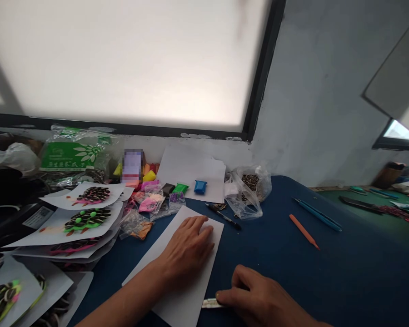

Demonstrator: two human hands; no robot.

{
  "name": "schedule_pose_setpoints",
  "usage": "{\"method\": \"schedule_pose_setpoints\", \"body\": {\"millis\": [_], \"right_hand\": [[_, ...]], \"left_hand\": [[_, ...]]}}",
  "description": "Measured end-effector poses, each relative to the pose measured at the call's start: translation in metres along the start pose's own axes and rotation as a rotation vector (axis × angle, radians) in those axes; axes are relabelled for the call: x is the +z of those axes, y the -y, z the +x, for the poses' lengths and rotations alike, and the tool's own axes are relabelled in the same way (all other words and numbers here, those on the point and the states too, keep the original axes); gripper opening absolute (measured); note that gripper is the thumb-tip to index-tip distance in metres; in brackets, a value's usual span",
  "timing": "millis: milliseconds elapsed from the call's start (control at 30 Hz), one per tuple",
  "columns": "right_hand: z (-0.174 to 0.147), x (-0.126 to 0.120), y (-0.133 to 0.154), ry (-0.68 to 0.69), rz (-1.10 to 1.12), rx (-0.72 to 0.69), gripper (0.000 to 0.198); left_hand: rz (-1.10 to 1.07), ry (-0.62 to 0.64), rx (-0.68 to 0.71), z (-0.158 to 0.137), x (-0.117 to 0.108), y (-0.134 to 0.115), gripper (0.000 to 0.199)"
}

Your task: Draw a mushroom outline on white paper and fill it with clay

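Note:
A folded white sheet of paper [150, 268] lies at a slant on the blue tabletop. My left hand [189, 245] rests flat on it, palm down, fingers stretched toward its far right corner. Low in view, my right hand [255, 293] is closed, its thumb and fingers pinching a thin whitish flat strip [211, 303]. The strip's far end meets the paper's right edge; its kind is unclear. Past the paper lie a black pen [225, 217], small clay packets including a blue one [200, 186] and a green one [180, 189], and more white sheets [194, 168].
Stacked papers with seed-and-clay hedgehog pictures [88, 220] fill the left side. Behind them stands a green seed bag [75, 154]. A clear plastic bag of seeds [250, 186] sits by the wall. On the right lie an orange tool [304, 231] and a blue pen-like tool [317, 213].

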State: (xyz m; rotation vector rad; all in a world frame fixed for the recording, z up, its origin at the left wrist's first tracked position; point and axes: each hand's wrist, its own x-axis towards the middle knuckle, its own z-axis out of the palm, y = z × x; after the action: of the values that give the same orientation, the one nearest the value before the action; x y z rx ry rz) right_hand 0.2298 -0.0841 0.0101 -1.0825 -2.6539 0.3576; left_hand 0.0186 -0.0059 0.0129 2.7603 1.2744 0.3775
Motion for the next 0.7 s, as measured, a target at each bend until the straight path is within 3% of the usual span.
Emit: {"method": "schedule_pose_setpoints", "body": {"millis": [133,400,567,700], "right_hand": [[0.004,-0.007,0.001,-0.003,0.009,0.040,0.030],[0.010,-0.017,0.001,0.037,0.060,0.136,0.034],[0.007,-0.019,0.002,0.075,0.080,0.166,0.034],[0.005,-0.021,0.004,0.074,0.099,0.133,0.033]], "left_hand": [[-0.002,-0.045,-0.016,0.002,-0.003,0.000,0.019],[-0.020,-0.042,-0.075,0.011,-0.004,0.011,0.032],[-0.070,0.034,-0.091,-0.011,-0.012,0.014,0.041],[-0.106,0.108,-0.036,-0.037,-0.004,0.012,0.049]]}}
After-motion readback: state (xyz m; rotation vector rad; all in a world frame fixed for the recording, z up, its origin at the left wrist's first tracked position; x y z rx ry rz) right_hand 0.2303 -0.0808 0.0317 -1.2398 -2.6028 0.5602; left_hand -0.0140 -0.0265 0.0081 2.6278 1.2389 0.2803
